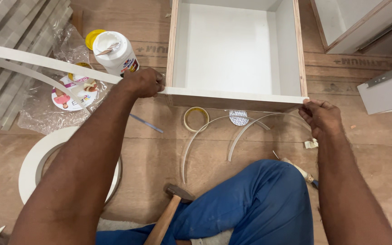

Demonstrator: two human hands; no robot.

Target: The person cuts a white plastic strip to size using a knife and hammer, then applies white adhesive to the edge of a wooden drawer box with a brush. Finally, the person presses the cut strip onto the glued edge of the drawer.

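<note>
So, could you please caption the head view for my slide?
Left hand and right hand press white edge strip along drawer box edge.

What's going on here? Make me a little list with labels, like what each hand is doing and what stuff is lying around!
Place: wooden floor
Left hand: presses white edge strip onto the near left corner of the white box
Right hand: pinches the strip's end at the near right corner
Near the knee: hammer, two curved strip offcuts
By the box: tape roll
Left side: white glue bottle, big strip coil
</note>
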